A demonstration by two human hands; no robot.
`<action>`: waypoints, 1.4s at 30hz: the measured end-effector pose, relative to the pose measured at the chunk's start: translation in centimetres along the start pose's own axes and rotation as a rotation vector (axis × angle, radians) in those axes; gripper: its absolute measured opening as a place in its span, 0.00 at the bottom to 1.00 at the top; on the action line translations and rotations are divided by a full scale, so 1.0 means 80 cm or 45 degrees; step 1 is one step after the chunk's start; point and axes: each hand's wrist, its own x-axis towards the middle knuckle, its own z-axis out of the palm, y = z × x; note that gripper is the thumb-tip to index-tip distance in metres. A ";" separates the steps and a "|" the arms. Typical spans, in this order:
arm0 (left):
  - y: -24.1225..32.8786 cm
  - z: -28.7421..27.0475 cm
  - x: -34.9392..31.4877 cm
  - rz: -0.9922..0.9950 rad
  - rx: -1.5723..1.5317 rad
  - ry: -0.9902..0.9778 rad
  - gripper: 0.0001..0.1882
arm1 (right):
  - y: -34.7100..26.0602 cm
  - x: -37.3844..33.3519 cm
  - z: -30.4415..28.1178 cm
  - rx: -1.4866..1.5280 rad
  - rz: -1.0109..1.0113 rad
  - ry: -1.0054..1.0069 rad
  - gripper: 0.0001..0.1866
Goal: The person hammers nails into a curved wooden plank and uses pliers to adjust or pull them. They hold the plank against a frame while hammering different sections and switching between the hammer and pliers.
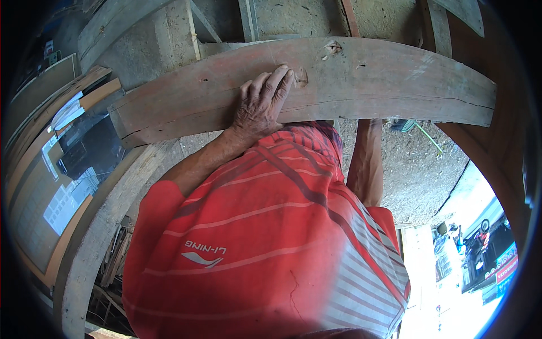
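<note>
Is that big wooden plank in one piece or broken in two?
One piece, though cracked: the plank runs continuously from end to end beneath the left hand, with thin cracks along its lower edge.

The plank (395,79) hides the right hand beyond the bare forearm (367,164).

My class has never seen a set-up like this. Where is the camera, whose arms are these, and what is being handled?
No machine here: a person works bare-handed. The picture comes from the left of two fisheye cameras on the head, looking down past the red shirt; straight edges look bent. The left hand lies on a broad wooden board, fingers against its face; whether it grips is unclear. The right forearm runs up to the board, which hides the right hand. Rough grey ground shows beneath.
</note>
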 end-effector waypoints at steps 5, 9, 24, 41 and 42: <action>-0.006 0.005 -0.002 0.026 -0.072 0.041 0.57 | 0.007 -0.004 -0.003 -0.009 -0.005 -0.019 0.27; -0.011 0.008 -0.003 0.077 -0.049 0.051 0.57 | 0.014 -0.008 -0.009 -0.016 -0.010 -0.032 0.27; -0.027 0.006 0.003 0.321 -0.205 0.051 0.53 | 0.057 -0.049 0.010 0.100 -0.039 0.012 0.29; -0.027 0.011 0.007 0.366 -0.275 0.025 0.57 | 0.071 -0.092 0.055 0.219 -0.245 0.079 0.19; -0.029 0.014 0.004 0.373 -0.283 0.041 0.57 | 0.070 -0.092 0.057 0.205 -0.256 0.100 0.19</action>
